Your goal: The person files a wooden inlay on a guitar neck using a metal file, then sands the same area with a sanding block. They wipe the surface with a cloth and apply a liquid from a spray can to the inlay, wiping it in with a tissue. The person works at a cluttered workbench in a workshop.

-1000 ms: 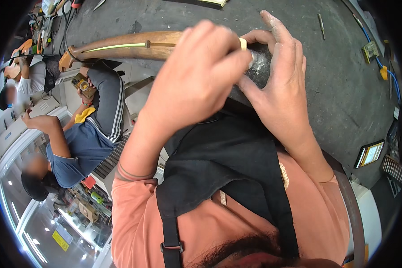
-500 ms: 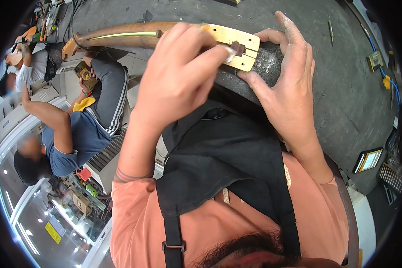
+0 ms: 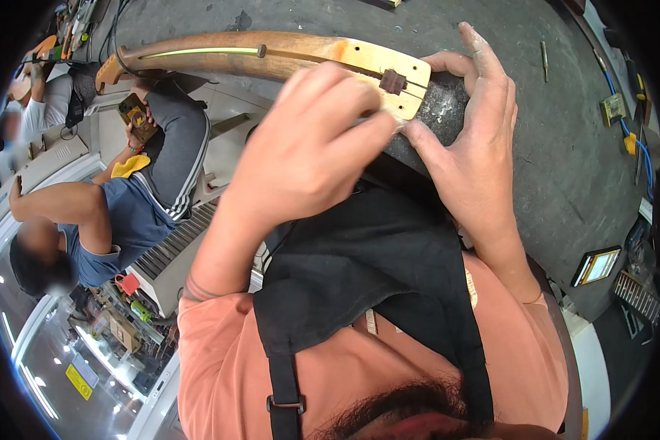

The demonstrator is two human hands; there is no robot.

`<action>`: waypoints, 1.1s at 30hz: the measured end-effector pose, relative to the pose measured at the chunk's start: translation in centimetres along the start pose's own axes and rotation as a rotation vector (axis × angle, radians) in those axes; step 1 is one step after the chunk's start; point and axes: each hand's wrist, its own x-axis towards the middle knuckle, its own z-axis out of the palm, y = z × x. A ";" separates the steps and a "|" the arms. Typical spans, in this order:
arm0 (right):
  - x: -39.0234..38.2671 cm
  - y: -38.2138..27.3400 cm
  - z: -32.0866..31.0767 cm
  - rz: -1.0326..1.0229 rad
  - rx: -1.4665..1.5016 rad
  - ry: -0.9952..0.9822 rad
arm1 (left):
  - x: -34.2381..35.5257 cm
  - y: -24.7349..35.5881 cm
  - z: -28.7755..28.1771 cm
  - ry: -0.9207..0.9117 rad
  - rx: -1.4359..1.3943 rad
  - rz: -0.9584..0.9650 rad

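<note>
A wooden guitar neck (image 3: 205, 50) lies across the far side of the bench. A pale green-yellow strip (image 3: 205, 52) runs along its face. Its pale squared heel has several screw holes and a small dark brown block (image 3: 393, 82) in the slot. Close by, my left hand (image 3: 312, 150) is closed in a pinch over the heel's near edge. A small whitish piece shows at its fingertips, too covered to name. My right hand (image 3: 477, 125) braces the heel's end between thumb and a curled finger, its other fingers raised.
The dark grey workbench (image 3: 557, 169) carries a thin metal tool (image 3: 544, 61) and a blue cable (image 3: 649, 161). A lit tablet (image 3: 598, 266) stands at the right. To the left, a seated person (image 3: 125, 213) holds a phone (image 3: 133, 114); another person (image 3: 40, 95) sits beyond.
My left hand has moved along the heel toward its near corner, uncovering the dark block and more of the neck. My right hand keeps its place. The seated person's raised arm has shifted left.
</note>
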 end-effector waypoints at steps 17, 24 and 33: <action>-0.5 0.9 2.1 0.053 0.330 0.155 | -6.1 0.2 -1.7 0.343 -0.006 -0.138; -0.3 0.1 1.2 0.001 0.121 0.033 | -5.7 0.4 -1.0 0.399 -0.037 -0.033; -0.5 0.3 0.2 -0.041 0.046 0.009 | -3.1 -0.3 0.3 0.338 0.037 -0.005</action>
